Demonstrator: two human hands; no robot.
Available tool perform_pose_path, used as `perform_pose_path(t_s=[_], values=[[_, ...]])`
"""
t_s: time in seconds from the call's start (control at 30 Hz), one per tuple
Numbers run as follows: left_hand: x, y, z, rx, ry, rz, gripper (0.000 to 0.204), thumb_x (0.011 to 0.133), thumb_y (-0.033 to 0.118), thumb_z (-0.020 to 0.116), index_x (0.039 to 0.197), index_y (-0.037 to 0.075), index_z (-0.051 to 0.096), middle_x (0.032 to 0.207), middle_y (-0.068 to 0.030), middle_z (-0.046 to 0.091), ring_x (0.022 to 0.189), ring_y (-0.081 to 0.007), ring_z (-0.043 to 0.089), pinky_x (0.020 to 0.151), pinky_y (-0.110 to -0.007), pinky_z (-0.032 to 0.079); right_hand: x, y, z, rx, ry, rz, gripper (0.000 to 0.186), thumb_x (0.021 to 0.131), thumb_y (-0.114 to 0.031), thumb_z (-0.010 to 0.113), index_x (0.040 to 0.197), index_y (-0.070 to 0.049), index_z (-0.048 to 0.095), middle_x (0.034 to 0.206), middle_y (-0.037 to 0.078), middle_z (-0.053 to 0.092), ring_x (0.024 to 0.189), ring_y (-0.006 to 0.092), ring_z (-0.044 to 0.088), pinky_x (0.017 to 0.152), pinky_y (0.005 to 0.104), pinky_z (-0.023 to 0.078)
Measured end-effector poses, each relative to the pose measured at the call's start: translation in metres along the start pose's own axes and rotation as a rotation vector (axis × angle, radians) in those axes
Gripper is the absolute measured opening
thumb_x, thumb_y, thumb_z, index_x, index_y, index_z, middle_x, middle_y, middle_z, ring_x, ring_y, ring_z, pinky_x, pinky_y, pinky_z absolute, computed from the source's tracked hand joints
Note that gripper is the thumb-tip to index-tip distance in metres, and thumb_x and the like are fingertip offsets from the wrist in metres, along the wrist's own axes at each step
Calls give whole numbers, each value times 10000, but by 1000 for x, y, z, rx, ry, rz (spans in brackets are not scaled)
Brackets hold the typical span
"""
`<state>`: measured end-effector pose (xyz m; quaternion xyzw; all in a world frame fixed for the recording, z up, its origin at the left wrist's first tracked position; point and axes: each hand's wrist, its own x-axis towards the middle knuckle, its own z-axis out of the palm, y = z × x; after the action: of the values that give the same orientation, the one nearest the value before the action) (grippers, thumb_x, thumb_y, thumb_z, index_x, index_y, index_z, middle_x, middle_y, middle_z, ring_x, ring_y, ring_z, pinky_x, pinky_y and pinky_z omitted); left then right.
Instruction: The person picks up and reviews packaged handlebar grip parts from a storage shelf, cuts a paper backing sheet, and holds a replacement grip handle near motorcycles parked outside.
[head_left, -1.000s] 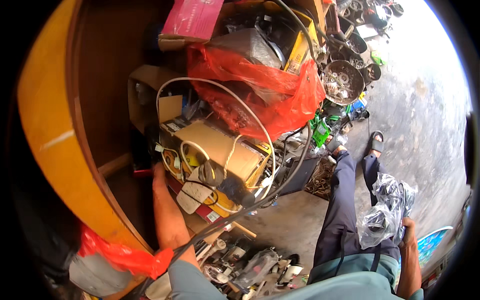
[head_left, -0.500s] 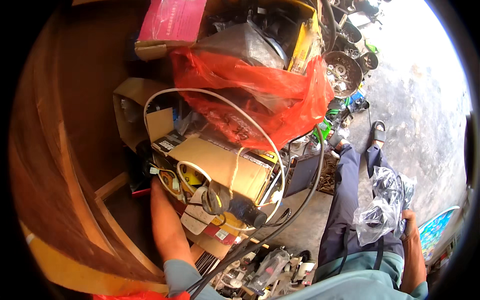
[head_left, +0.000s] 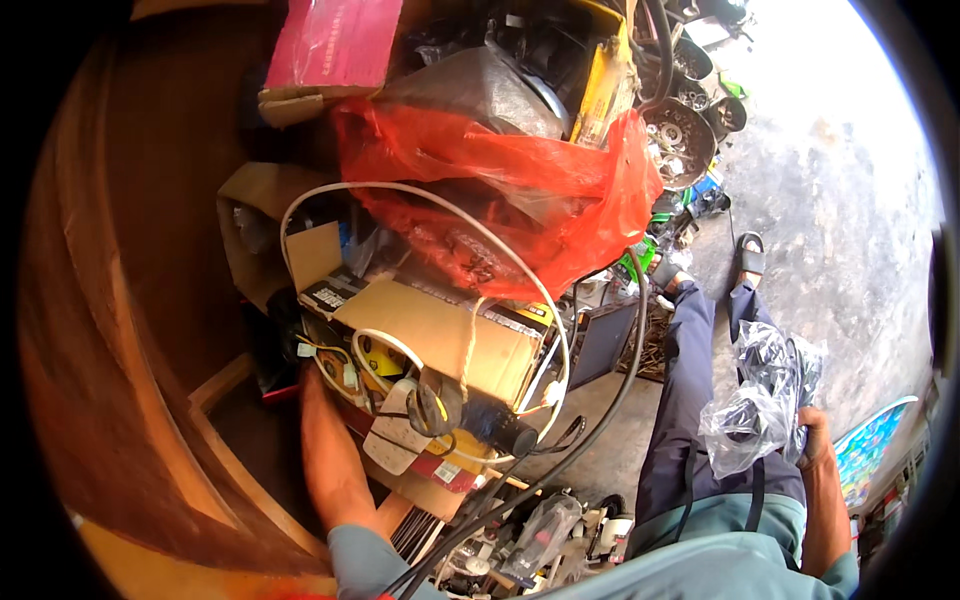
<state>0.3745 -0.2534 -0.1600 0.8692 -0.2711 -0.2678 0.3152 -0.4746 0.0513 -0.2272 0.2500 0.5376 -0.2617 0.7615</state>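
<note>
My left forearm (head_left: 325,455) reaches up into a pile of clutter, and my left hand is hidden past the wrist under a cardboard box (head_left: 440,335) and a tangle of yellow wires (head_left: 345,365). A white cable (head_left: 440,205) loops over the box. My right hand (head_left: 812,435) hangs by my right thigh, gripping a clear plastic bag (head_left: 755,405) with dark parts inside.
A red plastic bag (head_left: 500,190) full of items lies on top of the pile, with a pink box (head_left: 335,40) above it. A brown wooden panel (head_left: 130,300) curves along the left. A black hose (head_left: 620,390) crosses the concrete floor (head_left: 830,230). Tools (head_left: 540,530) lie by my knees.
The view has swung so the wooden panel fills more of the left. My left arm stays reaching into the pile. My right hand keeps holding the plastic bag at my thigh.
</note>
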Motion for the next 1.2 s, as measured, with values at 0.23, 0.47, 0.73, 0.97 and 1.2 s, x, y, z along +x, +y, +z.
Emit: perform_pose_path(t_s=[0.23, 0.47, 0.73, 0.97, 1.2], values=[[5, 2, -5, -48, -4, -7, 364, 891, 107, 646, 1212, -64, 638, 1187, -188, 677, 1080, -254, 631, 977, -378, 473, -4, -8, 50, 41, 210, -93, 352, 682, -118, 595, 921, 132, 662, 800, 187, 702, 584, 271, 681, 528, 372, 594], [-1, 1, -9, -87, -1, -11, 363, 892, 103, 639, 1214, -64, 637, 1189, -188, 676, 1081, -252, 631, 977, -380, 473, 0, -6, 36, 33, 70, -3, 504, 681, -101, 569, 1119, 145, 607, 974, 233, 708, 798, 328, 722, 743, 432, 628], [-34, -10, -29, -170, 26, -20, 361, 893, 98, 631, 1216, -65, 635, 1190, -188, 675, 1082, -249, 630, 978, -382, 473, -21, -19, 49, 4, 29, -20, 443, 674, -69, 602, 1065, 138, 625, 898, 191, 713, 695, 288, 712, 642, 406, 618], [-51, 25, -72, 161, 413, 361, 332, 873, 59, 585, 1175, -61, 658, 1152, -194, 683, 1028, -274, 646, 946, -389, 487, -30, -34, 62, 65, -50, -45, 446, 696, -119, 624, 1055, 146, 623, 902, 205, 712, 689, 289, 714, 603, 403, 628], [-205, 174, 112, 645, -113, 771, 341, 870, 101, 676, 1173, -41, 608, 1205, -181, 663, 1119, -269, 642, 938, -371, 484, -53, -59, 18, 10, -86, -86, 449, 718, -178, 595, 1055, 116, 637, 882, 194, 719, 679, 288, 716, 612, 390, 628]])
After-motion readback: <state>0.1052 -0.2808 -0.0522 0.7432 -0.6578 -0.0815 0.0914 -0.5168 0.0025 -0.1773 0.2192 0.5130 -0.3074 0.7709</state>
